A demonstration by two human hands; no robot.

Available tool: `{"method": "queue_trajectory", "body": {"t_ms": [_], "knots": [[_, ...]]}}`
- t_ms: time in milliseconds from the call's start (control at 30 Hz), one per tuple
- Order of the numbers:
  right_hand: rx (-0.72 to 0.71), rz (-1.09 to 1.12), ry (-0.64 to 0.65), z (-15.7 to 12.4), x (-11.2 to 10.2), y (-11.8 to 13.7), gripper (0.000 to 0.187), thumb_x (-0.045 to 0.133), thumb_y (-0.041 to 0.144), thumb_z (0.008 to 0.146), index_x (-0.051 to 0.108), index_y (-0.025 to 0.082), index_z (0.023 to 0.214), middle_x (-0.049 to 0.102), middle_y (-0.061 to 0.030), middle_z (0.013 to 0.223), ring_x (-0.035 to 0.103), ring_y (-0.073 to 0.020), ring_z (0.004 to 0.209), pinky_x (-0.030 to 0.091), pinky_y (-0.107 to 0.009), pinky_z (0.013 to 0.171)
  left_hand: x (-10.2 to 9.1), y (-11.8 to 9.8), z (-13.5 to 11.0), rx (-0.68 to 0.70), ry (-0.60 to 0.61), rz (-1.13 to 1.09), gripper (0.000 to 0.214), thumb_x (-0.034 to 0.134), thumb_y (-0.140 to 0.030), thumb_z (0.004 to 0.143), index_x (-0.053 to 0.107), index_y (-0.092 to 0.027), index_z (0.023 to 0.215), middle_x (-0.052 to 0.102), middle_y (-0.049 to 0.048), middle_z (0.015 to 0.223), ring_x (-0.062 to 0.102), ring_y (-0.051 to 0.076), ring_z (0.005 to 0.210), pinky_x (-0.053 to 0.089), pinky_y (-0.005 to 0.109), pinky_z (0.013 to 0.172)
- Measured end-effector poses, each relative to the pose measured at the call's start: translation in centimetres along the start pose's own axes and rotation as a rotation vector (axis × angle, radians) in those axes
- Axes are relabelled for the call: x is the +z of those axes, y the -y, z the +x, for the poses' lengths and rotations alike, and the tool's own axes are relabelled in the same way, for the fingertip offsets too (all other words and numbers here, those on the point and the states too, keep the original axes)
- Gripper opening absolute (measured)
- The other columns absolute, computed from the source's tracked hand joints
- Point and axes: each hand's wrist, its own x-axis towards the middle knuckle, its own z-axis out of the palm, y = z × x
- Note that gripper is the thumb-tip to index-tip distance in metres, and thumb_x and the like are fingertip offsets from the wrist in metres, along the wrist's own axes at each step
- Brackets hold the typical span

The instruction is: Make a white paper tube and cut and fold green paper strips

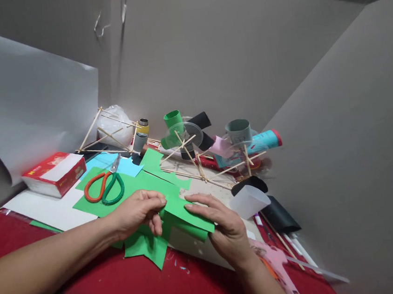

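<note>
Both hands hold a folded strip of green paper over the front of the table. My left hand pinches its left end between thumb and fingers. My right hand grips the right end, with fingers on top and the thumb hidden below. Beneath and to the left lie cut green paper pieces, one with pointed edges hanging near the table's front. Scissors with one orange and one green handle rest on a green sheet, left of my hands.
A red tissue pack lies at the left on white paper. Behind stand wooden-stick frames with paper tubes and clear discs. A pink glue gun lies at the right, near a black paper tube. A red cloth covers the table.
</note>
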Motion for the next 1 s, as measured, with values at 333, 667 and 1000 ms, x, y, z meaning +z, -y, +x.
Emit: {"method": "queue_trajectory", "body": {"t_ms": [333,667,1000], "knots": [[-0.062,-0.061,0.025,0.0,0.0,-0.4,0.046,0.06,0.007,0.083,0.069,0.038,0.116,0.071,-0.0048,0.115,0.066,-0.0231,0.104,0.054,-0.041,0.086,0.0,-0.2,-0.1,0.008,0.019,0.052,0.041,0.069,-0.053,0.076,0.052,-0.016,0.077,0.064,0.0008,0.049,0.065,0.015,0.046,0.041,0.02,0.046],[0.339,0.011,-0.472,0.1,-0.1,0.6,0.033,0.055,0.017,0.088,0.068,0.03,0.115,0.07,-0.0044,0.113,0.063,-0.0219,0.107,0.047,-0.041,0.097,-0.6,-0.5,0.5,0.117,-0.143,0.032,0.035,0.076,-0.043,0.072,0.053,-0.018,0.077,0.064,-0.0008,0.048,0.06,0.012,0.043,0.041,0.02,0.046],[0.662,0.28,-0.205,0.9,1.0,2.5,0.044,0.058,0.055,0.085,0.059,0.021,0.056,0.045,0.003,0.053,0.04,-0.012,0.053,0.033,-0.024,0.046,0.3,-0.7,-0.2,0.185,-0.267,0.258,0.036,0.071,-0.047,0.077,0.053,-0.018,0.087,0.066,-0.0005,0.05,0.06,0.012,0.048,0.045,0.023,0.056]]}}
